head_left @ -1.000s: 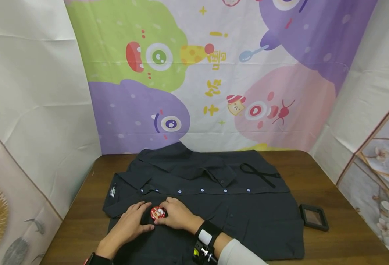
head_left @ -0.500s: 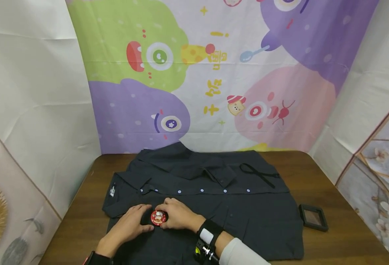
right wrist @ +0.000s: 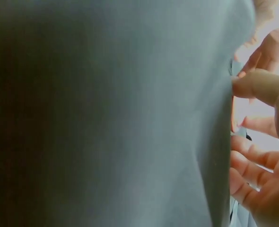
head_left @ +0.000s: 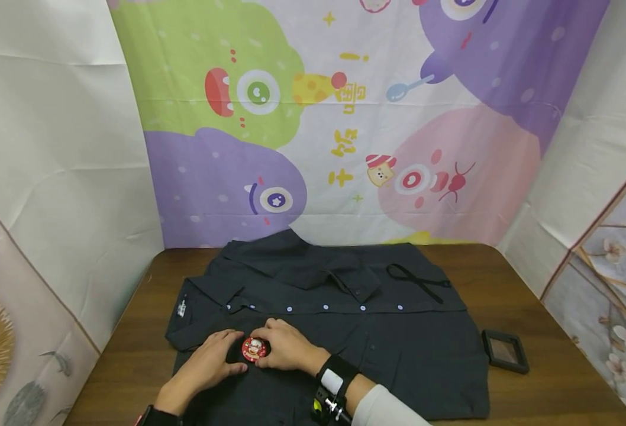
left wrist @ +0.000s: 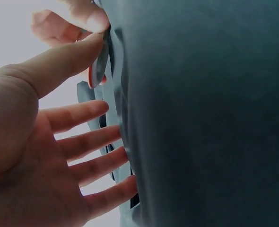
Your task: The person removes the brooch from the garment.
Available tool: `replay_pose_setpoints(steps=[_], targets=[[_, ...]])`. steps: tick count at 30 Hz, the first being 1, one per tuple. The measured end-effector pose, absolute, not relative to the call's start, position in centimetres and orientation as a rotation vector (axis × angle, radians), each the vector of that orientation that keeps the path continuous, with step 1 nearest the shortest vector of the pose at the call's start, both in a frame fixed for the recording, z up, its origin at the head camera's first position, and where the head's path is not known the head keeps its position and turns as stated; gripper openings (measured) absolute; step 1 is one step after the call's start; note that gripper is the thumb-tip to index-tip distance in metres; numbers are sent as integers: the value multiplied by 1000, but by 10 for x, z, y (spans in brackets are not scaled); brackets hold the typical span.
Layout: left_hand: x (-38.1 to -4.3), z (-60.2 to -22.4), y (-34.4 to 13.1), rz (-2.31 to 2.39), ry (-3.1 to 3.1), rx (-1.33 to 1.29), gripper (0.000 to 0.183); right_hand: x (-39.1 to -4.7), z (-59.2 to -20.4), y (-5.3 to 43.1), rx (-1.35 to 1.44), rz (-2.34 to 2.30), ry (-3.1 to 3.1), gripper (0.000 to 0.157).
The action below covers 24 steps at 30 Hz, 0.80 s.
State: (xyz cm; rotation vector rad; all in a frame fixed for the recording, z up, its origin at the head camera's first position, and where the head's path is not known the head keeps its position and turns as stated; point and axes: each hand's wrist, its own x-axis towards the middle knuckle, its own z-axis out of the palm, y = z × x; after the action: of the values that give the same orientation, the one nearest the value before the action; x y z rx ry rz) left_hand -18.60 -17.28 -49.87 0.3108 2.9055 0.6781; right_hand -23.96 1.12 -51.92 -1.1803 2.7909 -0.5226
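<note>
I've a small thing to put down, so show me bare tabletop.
Free: the table left of the shirt, out to the edge; right of the shirt, behind and in front of the frame. Crowded: around the badge, flanked by the left grip and right grip.

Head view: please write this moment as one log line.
right hand: holds red badge; left hand: beside badge; dark shirt: under hands, on table; black frame: beside shirt
</note>
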Motion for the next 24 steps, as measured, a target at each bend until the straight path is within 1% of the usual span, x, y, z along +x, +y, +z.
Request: replay_pose_setpoints(steps=[4,13,24], targets=[[-186,-498,-172,629,2911,295,60,-241,-520,13,-1209,-502,2773,51],[-185,-496,-170,586,2925,307,60,-241,-523,14,-1144,-550,2789,51],[-183,-497,-170,586,2935,321,60,-241,-523,12,-1169,-542,2807,46]])
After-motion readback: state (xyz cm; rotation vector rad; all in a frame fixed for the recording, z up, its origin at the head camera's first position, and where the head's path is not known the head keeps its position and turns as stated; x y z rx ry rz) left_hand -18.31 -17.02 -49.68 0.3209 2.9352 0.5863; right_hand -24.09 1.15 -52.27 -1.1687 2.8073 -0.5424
